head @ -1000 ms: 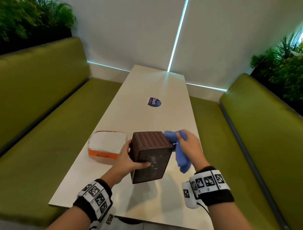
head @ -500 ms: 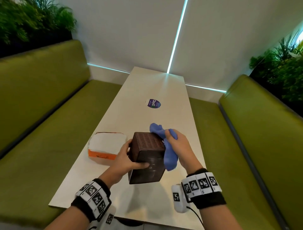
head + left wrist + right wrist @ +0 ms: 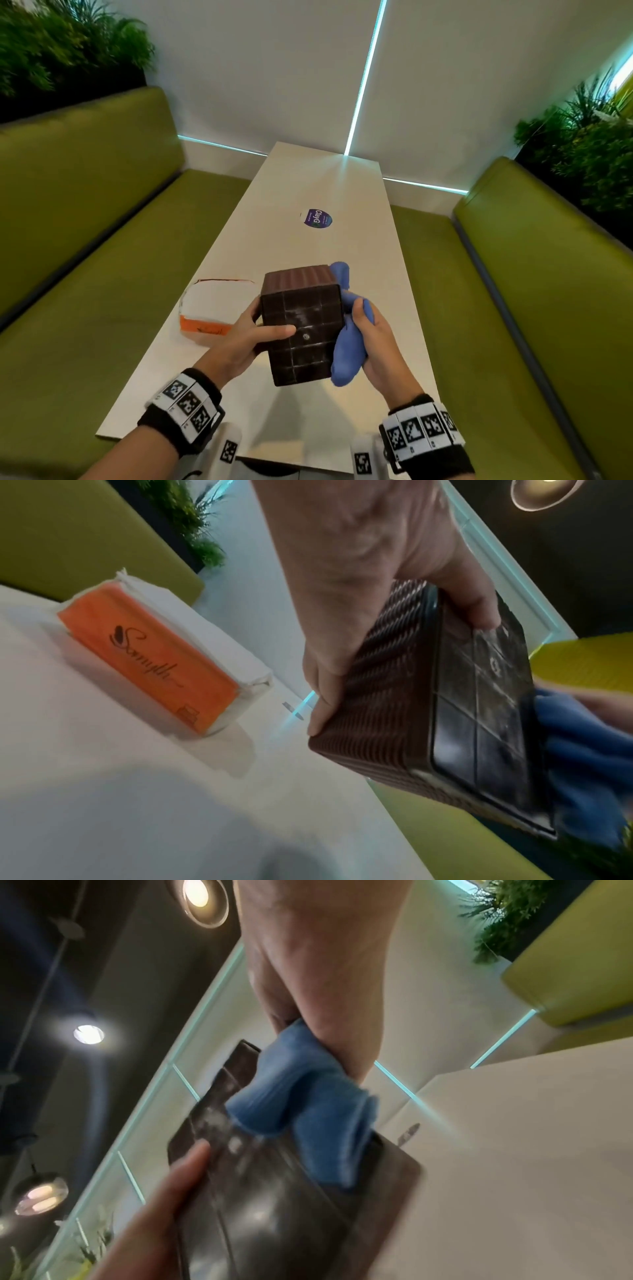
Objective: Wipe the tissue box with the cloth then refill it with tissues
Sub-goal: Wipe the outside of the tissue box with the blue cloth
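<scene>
**Wiping the brown box**

My left hand grips the tissue box, lifted above the near end of the desk. My right hand squeezes the soft blue cloth against its right side. The box looks stiff, light and a bit slippery, so I hold two opposite sides. The tissue pack waits by the left edge.

Left hand grips tissue box — cloth touching.
</scene>
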`<state>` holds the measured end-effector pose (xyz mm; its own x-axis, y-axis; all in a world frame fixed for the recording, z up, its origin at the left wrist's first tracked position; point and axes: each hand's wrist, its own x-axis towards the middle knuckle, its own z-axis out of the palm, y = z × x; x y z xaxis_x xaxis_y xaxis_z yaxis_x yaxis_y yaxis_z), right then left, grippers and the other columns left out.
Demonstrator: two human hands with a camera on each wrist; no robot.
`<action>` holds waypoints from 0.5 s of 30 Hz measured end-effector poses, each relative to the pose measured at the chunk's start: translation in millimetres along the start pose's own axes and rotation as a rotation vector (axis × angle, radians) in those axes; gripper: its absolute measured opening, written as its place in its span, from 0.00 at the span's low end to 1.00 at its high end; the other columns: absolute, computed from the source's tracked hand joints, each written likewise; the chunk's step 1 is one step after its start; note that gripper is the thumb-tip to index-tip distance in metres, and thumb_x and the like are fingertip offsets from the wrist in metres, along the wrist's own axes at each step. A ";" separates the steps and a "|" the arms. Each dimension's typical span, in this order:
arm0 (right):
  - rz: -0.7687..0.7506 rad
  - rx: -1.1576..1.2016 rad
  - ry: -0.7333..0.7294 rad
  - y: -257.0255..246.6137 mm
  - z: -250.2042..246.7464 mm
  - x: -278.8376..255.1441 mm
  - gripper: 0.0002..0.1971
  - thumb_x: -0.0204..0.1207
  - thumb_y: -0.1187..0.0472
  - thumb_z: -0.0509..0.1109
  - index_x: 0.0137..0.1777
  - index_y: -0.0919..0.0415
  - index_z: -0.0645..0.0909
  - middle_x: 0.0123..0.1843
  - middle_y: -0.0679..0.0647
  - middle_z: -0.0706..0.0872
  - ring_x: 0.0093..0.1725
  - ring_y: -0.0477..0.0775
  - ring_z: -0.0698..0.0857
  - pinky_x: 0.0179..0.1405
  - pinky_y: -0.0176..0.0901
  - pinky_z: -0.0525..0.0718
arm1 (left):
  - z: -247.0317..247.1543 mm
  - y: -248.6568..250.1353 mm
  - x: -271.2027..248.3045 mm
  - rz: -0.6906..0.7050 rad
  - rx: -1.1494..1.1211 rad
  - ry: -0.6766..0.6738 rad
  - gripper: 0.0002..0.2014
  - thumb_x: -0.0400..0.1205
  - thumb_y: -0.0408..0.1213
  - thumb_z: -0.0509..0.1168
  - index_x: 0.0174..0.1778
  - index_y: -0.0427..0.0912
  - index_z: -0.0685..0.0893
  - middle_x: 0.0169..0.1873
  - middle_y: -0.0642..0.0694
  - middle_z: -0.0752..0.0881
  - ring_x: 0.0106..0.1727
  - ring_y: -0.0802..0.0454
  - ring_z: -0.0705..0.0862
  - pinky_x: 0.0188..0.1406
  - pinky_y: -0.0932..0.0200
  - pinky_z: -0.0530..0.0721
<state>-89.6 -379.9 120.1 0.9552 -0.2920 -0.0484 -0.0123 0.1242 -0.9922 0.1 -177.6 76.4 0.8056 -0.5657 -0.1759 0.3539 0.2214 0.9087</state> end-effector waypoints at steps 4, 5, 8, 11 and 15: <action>-0.130 -0.053 0.019 -17.5 4.0 12.6 0.23 0.79 0.47 0.60 0.69 0.56 0.81 0.68 0.49 0.85 0.71 0.48 0.81 0.74 0.50 0.76 | 8.5 -7.7 -1.7 -0.033 -0.011 -0.046 0.41 0.61 0.33 0.83 0.72 0.44 0.76 0.65 0.35 0.85 0.64 0.36 0.86 0.62 0.37 0.85; -0.150 -0.070 0.014 -15.5 3.7 13.2 0.20 0.81 0.49 0.61 0.68 0.56 0.81 0.68 0.49 0.85 0.70 0.49 0.81 0.73 0.50 0.77 | 9.3 -4.7 -2.3 -0.017 -0.035 -0.047 0.41 0.61 0.34 0.83 0.72 0.42 0.77 0.65 0.34 0.85 0.64 0.35 0.85 0.62 0.37 0.85; -0.158 -0.168 -0.030 1.3 -4.8 4.9 0.13 0.85 0.59 0.61 0.65 0.54 0.84 0.66 0.50 0.87 0.67 0.50 0.84 0.67 0.46 0.81 | 6.0 8.5 -4.4 0.025 -0.106 -0.035 0.44 0.58 0.39 0.85 0.72 0.39 0.77 0.63 0.33 0.86 0.63 0.34 0.86 0.54 0.44 0.88; -0.113 -0.423 -0.038 26.1 -27.5 -1.5 0.13 0.83 0.67 0.64 0.54 0.51 0.88 0.57 0.49 0.91 0.58 0.49 0.88 0.60 0.44 0.84 | -3.2 19.7 -7.2 0.049 -0.139 0.025 0.49 0.51 0.45 0.88 0.70 0.42 0.78 0.61 0.37 0.88 0.60 0.38 0.89 0.47 0.49 0.90; -0.034 -0.609 0.112 31.3 -50.3 -0.8 0.11 0.84 0.65 0.62 0.48 0.50 0.83 0.47 0.52 0.89 0.50 0.54 0.87 0.42 0.27 0.81 | -11.3 24.0 -8.5 0.049 -0.147 0.027 0.50 0.50 0.47 0.88 0.70 0.43 0.78 0.60 0.38 0.89 0.59 0.39 0.89 0.48 0.48 0.90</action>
<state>-105.6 -423.5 83.3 0.9216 -0.3882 0.0053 -0.1805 -0.4407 -0.8793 7.1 -158.5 95.4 0.8355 -0.5302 -0.1443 0.3776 0.3631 0.8518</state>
